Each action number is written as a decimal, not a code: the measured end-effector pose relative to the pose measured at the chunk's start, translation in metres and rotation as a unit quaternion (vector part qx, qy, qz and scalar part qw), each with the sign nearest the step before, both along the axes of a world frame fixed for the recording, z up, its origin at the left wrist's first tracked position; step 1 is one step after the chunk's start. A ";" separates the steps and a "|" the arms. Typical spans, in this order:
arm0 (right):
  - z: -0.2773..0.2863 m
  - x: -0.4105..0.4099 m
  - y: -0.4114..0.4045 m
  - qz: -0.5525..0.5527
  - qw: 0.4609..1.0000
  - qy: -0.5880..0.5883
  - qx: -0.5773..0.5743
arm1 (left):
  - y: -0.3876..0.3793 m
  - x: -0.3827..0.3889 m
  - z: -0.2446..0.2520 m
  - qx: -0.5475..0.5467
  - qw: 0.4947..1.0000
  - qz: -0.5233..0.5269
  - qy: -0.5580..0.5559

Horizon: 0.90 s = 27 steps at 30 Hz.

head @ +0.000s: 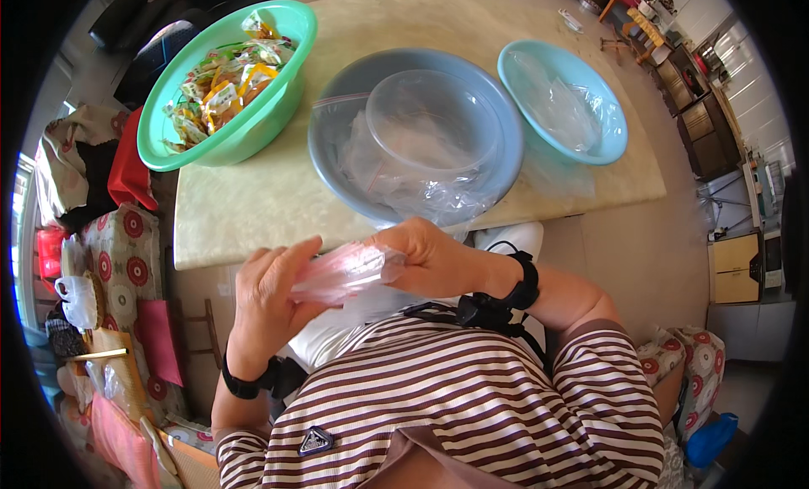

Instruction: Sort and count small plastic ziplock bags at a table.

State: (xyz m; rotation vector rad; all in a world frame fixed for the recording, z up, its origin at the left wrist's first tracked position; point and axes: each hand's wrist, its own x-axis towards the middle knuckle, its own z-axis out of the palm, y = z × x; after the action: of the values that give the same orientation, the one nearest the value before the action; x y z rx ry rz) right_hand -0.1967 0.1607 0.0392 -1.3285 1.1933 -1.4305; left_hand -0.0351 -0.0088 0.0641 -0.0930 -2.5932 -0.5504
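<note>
A bundle of clear plastic bags with pinkish edges (344, 274) is held in front of my body, below the table's near edge. My left hand (272, 286) grips its left end, while my right hand (426, 258) pinches the right end. Just beyond them, a grey-blue basin (322, 154) holds loose clear zip bags (379, 154) and a round translucent plastic bowl (436, 119). A green basin (265, 138) at the table's left is filled with small wrapped food packets (221, 97). To the right, a light-blue basin (515, 65) contains crumpled clear plastic (562, 109).
The basins stand on a pale marbled table (234, 217). Clear plastic lies beside the light-blue basin. A patterned sofa (120, 236) is at my left, with a red container (133, 166) near the table. Cabinets (736, 268) stand along the right wall.
</note>
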 end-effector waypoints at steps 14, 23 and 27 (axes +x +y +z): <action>0.027 -0.119 0.021 -0.038 0.996 -0.067 0.053 | 0.010 -0.029 -0.008 0.039 0.996 -0.007 -0.079; -0.080 -0.218 -0.096 -0.088 0.873 0.259 0.403 | -0.011 -0.025 -0.016 0.050 0.994 0.024 -0.096; -0.114 -0.215 -0.114 -0.040 0.735 0.517 0.437 | -0.021 -0.013 -0.028 0.074 0.993 0.041 -0.085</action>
State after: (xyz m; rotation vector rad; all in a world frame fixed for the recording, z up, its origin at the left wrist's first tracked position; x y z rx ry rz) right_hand -0.4117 0.0463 -0.0747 -1.3027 2.2476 0.1254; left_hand -0.0480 -0.0300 0.0357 0.1142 -2.6952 -0.7477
